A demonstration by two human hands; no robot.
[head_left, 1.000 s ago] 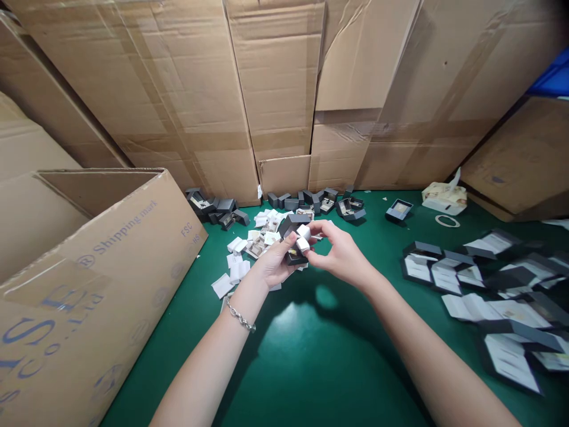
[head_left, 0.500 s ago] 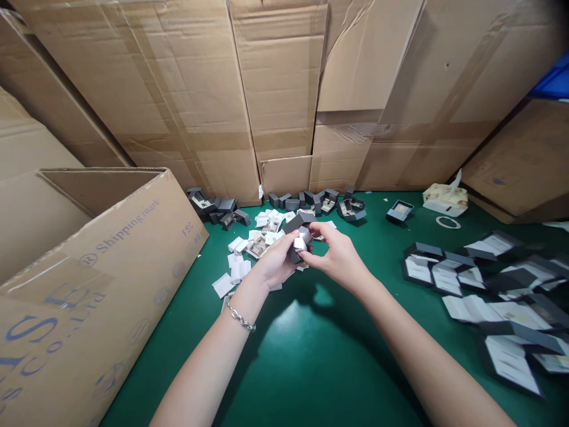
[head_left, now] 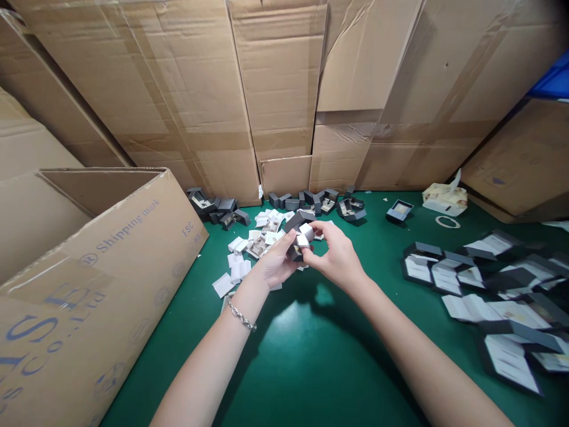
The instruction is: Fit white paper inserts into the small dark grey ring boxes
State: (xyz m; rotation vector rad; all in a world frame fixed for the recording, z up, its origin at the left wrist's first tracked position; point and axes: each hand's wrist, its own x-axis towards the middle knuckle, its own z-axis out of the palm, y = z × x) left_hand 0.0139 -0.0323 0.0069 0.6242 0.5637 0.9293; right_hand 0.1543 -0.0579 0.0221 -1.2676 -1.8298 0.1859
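Observation:
My left hand [head_left: 278, 261] is wrapped round a small dark grey hinged box [head_left: 299, 220], its lid raised, held above the green table. My right hand [head_left: 331, 252] pinches a white folded insert [head_left: 306, 232] at the mouth of that box, thumb and fingers on its right side. Part of the box is hidden behind my fingers. Just beyond and left of my hands lies a loose heap of white inserts [head_left: 240, 270], some with beige padding.
Several dark boxes [head_left: 291, 204] line the cardboard wall [head_left: 284, 77]. Open boxes with white linings [head_left: 447, 276] cover the right side. A large carton [head_left: 146, 255] stands at left. At back right are a single box [head_left: 399, 211], a tissue pack [head_left: 445, 198] and a white ring [head_left: 447, 222].
The white insert has shifted slightly up and right at the box, and more of it shows. The box has tilted a little; both hands have barely moved.

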